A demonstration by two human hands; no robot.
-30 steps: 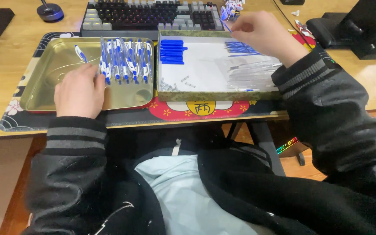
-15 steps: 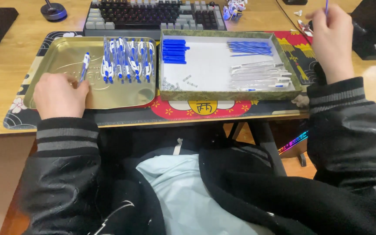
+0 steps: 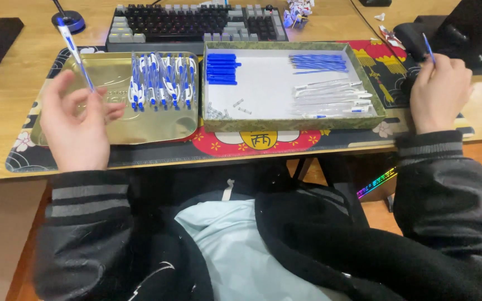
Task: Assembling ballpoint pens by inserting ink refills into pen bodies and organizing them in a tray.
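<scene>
Left hand (image 3: 76, 125): I held it raised over the near left corner of the gold tray (image 3: 112, 125), fingers closed on a white-and-blue pen (image 3: 75, 53) that pointed up and away from me, tilted to the left.

Right hand (image 3: 439, 92): I held it off to the right of the box (image 3: 294, 124), above the edge of the desk mat (image 3: 241, 146), fingers pinched together on a thin blue refill (image 3: 428, 49) whose tip stuck up past my knuckles.

Gold tray: it lay on the mat to the left, with a row of finished pens (image 3: 160, 78) laid side by side along its far right part.

Box: shallow, white inside, patterned rim, touching the tray's right side. It held blue caps (image 3: 221, 68) stacked at the far left, blue refills (image 3: 318, 62) bundled at the far right, clear barrels (image 3: 330, 96) lying at the near right, and small springs (image 3: 227, 108) scattered at the near left.

Keyboard (image 3: 196, 23): just behind tray and box.

Black stand base (image 3: 69, 21): far left on the wooden desk (image 3: 6, 89).
</scene>
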